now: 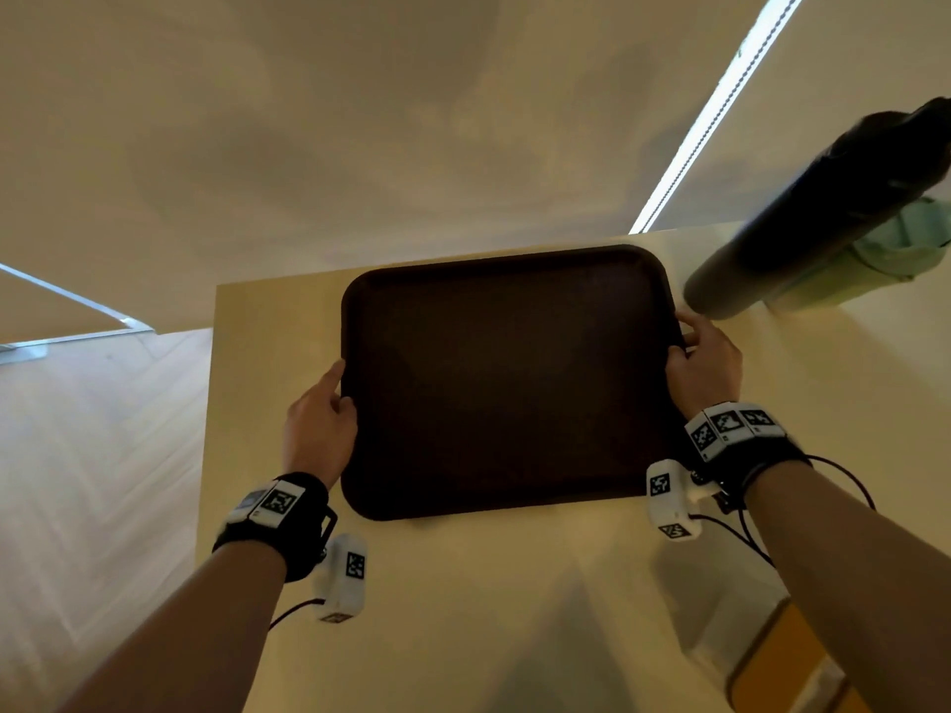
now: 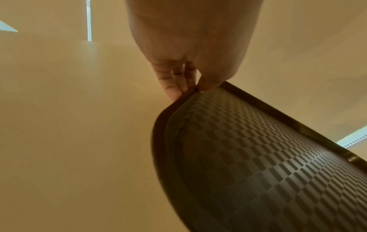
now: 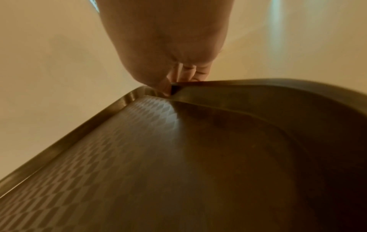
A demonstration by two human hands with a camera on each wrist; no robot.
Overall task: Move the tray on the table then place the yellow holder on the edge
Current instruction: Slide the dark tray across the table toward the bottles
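Both hands are on the dark brown rectangular plastic tray [image 1: 507, 383] with rounded corners, and the first half of the job looks to be in hand: the left hand [image 1: 319, 424] has its grip closed on the left rim, thumb on top and fingers [image 2: 174, 78] tucked beneath, while the right hand [image 1: 702, 362] clamps the right rim the same way, fingers [image 3: 188, 73] curled under the lip. The tray sits over the far part of the pale cream surface [image 1: 514, 609], and whether it is resting there or lifted just clear I cannot tell. Nothing rides in it; its patterned floor shows bare in both wrist views. Left to do, by my reading: set the tray where it belongs, let go, then fetch the yellow holder [image 1: 787, 656], a boxy yellow-and-white thing lying untouched at the near right, partly behind the right forearm, its contents out of sight. A blurred dark cylindrical object [image 1: 823, 213] with something pale green beside it stands at the far right, just beside the tray's corner, so that side wants care.
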